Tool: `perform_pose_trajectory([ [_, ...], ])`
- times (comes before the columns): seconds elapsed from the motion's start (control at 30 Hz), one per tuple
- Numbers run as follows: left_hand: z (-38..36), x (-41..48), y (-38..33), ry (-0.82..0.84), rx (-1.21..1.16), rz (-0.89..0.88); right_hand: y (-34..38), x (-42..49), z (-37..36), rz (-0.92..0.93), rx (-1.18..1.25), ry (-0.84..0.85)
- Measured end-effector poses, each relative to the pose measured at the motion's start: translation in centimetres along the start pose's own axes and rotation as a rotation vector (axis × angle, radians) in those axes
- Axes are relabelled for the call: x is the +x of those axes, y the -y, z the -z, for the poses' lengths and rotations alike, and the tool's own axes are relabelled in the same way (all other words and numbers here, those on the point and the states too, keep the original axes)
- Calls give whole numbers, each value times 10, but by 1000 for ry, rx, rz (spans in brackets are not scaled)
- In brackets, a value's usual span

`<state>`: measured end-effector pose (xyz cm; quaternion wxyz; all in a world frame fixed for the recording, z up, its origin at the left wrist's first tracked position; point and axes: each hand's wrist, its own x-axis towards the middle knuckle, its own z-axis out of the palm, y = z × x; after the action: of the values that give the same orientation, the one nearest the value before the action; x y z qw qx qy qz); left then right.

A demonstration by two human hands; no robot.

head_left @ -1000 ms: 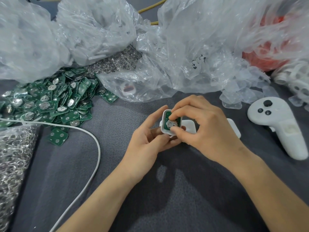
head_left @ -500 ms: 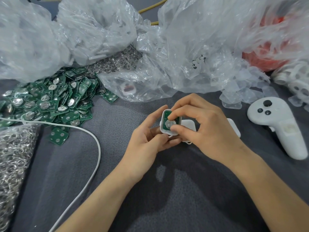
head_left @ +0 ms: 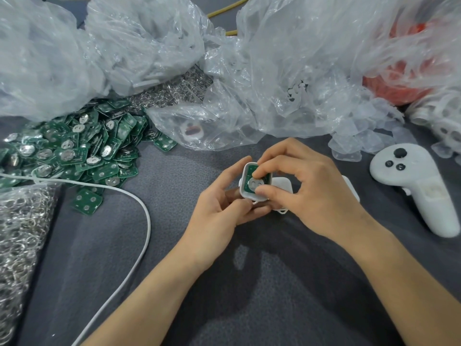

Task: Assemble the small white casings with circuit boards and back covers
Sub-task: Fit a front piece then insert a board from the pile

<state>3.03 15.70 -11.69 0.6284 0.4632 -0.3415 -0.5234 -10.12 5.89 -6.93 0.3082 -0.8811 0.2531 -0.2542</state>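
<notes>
A dark grey cloth-covered work surface [head_left: 174, 258] carries crumpled clear plastic bags [head_left: 287, 71] along its far edge, one over a red-orange mass at the far right. Spilling from them at the left is a heap of green square circuit boards [head_left: 74, 156], and at the near left edge a bag of small silver metal rings [head_left: 20, 233]. A thin white cable [head_left: 146, 221] curves across the cloth beside the heap, and a white plastic handheld controller [head_left: 419, 188] lies well to the right. At the centre, just above the cloth, the left hand [head_left: 219, 211] cradles a small white square plastic casing [head_left: 245, 182], fingers curled round its left side and underside with the open face up. The right hand [head_left: 316, 191], fingers bent, pinches a green circuit board with a silver disc [head_left: 255, 184] seated inside the casing, forefinger on its upper edge and thumb on its lower. Another white plastic part [head_left: 283, 186] lies just behind, partly under the right hand
</notes>
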Motion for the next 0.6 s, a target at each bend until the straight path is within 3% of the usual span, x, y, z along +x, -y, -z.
perform_pose_trajectory([
  [0.3,-4,-2,-6,-7,-26,-13,-2,1,2,-106,98,56],
  [0.43,-6,-2,-6,-73,-59,-33,-2,1,8,-213,394,144],
  [0.6,-6,-3,-7,-65,-74,-29,-9,3,15,-359,658,79],
])
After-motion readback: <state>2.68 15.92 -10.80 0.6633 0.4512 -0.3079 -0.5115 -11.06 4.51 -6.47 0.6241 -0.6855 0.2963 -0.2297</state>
